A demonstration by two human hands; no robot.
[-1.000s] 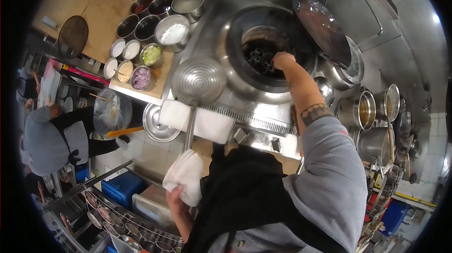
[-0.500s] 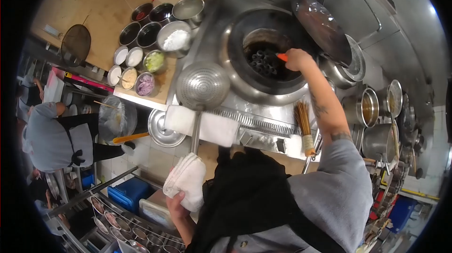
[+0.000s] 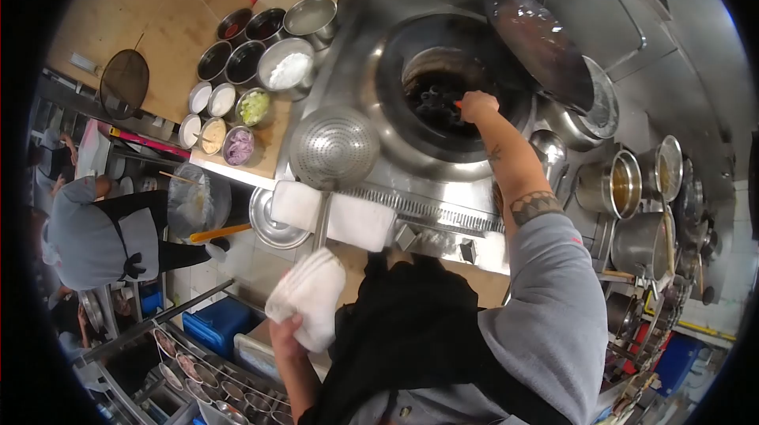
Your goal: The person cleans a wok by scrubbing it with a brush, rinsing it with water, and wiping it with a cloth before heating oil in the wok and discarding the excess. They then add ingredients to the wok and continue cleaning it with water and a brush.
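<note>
Right hand: the right hand [image 3: 479,107] was closed in a fist around a slim orange piece [image 3: 459,104], over the mouth of the round burner [image 3: 381,93]
Burner: smooth, curved metal outside, dark and sooty within; the knobbly black shapes at its bottom were blurred
Left hand: the left hand [image 3: 288,333] had its thumb pressed on a folded cloth [image 3: 310,295], white, thick and soft-looking; most of its fingers were hidden
Skimmer: a round, perforated metal skimmer [image 3: 334,147] lay beside the burner, its straight handle running down to the cloth, which hid the end
Pan: a glossy, dark, curved pan [image 3: 544,53] stood tilted beyond the right hand
Bowls: round metal bowls [image 3: 295,90] held white powder, chopped green pieces and purple ones; the dark contents of others were hard to make out
</note>
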